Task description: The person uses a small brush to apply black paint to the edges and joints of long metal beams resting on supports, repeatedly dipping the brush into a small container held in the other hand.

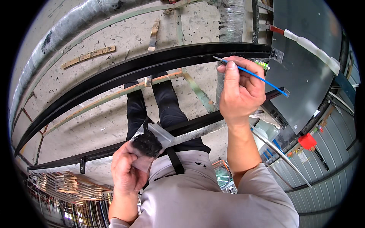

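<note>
My right hand (243, 85) is closed round a slim blue paintbrush (262, 78). The brush tip lies at the side of a long black metal bar (152, 57), close to its right end. Just beyond my knuckles shows a small green-and-white item (262, 64); I cannot tell whether the hand holds it. In front of my waist, my left hand (127, 167) grips a clear plastic sheet (162, 136) smeared with thick black paint (146, 144). A second black bar (197, 123) runs across nearer to me, partly hidden behind the plastic and my right forearm.
Green-and-orange frame rails (114, 95) cross below the bars. Wooden strips (88, 57) lie on the paint-spotted floor. A plastic-wrapped tube (62, 32) curves along the far left. On the right are a dark panel (304, 45), a red-headed tool (307, 141) and metal rods (283, 157).
</note>
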The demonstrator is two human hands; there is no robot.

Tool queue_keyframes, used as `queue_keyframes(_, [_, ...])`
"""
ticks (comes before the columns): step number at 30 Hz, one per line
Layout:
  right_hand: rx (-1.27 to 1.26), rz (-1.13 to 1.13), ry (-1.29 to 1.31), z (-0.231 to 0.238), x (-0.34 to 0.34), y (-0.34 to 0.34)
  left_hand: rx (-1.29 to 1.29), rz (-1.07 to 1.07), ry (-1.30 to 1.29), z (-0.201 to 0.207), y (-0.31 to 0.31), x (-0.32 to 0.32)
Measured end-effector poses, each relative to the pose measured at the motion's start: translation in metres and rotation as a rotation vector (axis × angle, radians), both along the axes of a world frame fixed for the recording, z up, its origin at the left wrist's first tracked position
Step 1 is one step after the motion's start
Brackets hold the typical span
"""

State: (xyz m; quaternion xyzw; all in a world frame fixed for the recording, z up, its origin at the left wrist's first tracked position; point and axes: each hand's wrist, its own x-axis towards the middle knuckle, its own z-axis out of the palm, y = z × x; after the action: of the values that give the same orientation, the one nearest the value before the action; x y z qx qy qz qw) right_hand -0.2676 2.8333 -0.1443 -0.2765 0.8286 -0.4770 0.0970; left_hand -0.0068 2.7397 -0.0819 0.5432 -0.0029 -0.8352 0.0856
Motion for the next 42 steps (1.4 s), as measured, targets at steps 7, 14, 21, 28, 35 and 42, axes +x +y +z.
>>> queue_keyframes(7, [0.048, -0.075, -0.018, 0.003, -0.004, 0.001, 0.025, 0.030, 0.051, 0.001, 0.000, -0.001])
queue_keyframes(14, [0.061, -0.019, 0.016, 0.002, -0.007, 0.001, -0.020, -0.029, -0.045, 0.001, 0.001, -0.006])
queue_keyframes(21, [0.097, -0.050, -0.029, 0.006, -0.008, -0.001, -0.001, -0.021, -0.024, 0.000, 0.001, -0.003])
queue_keyframes(28, [0.101, -0.018, 0.028, 0.003, -0.009, -0.002, 0.026, -0.001, 0.017, 0.000, 0.001, -0.003])
queue_keyframes(35, [0.074, -0.046, 0.011, 0.002, -0.009, -0.002, 0.033, 0.008, 0.044, -0.002, 0.001, -0.002])
queue_keyframes(42, [0.135, -0.040, 0.003, 0.008, -0.011, -0.002, -0.005, -0.032, -0.043, 0.002, 0.000, -0.010])
